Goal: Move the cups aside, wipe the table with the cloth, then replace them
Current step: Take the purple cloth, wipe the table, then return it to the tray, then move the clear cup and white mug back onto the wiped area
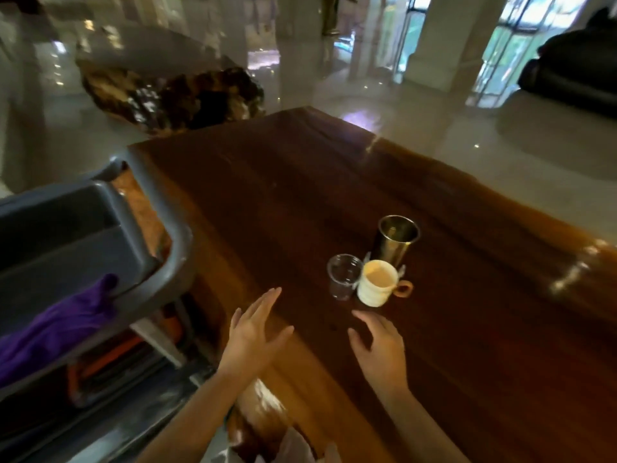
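Observation:
Three cups stand close together on the dark wooden table (267, 202): a clear glass (344, 276), a white mug (377, 284) with a wooden handle, and behind them a tall metal tumbler (395, 240). Just short of the cups, both hands hover over the tabletop. My left hand (255, 332) is open with fingers spread, below and left of the glass. My right hand (380, 345) is open and curved, just below the mug, touching nothing. A purple cloth (56, 329) hangs over the edge of the grey cart at the left.
A grey plastic cart (160, 248) with tubs stands against the table's left edge. Beyond the table's far end sits a large dark rock-like table (173, 91) on the shiny pale floor. A dark sofa (574, 71) is at the far right.

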Motion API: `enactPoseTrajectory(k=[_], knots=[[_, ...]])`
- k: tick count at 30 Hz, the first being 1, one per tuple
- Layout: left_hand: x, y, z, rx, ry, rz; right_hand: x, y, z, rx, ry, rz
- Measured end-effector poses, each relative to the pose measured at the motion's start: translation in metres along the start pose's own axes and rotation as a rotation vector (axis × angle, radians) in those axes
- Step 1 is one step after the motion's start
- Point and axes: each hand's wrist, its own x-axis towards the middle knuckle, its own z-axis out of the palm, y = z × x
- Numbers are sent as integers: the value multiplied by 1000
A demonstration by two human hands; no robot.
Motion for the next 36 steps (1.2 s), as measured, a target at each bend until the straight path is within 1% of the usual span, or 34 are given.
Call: enactPoseTrajectory(k=[3,5,10,13,17,22,26,30,33,36], knots=[[21,23,32,-193,-68,-126,9,45,-22,-11,37,249],[37,28,51,-286,-107,-214,19,67,-28,20,53,335],[92,13,101,-344,-157,-360,44,103,-11,183,122,494],[124,-2,133,-293,-158,-402,59,118,13,243,186,549],[155,-19,173,-293,-121,-408,82,138,49,271,144,524],[168,-32,199,-383,-89,-291,106,152,83,327,140,463],[176,-36,203,-393,-106,-218,111,152,97,341,212,410],[182,-36,201,-405,-104,-183,116,148,107,339,304,445],[185,-37,198,-406,-106,-159,121,146,113,330,343,440],[189,-37,194,-397,-120,-139,118,147,114,303,347,440]])
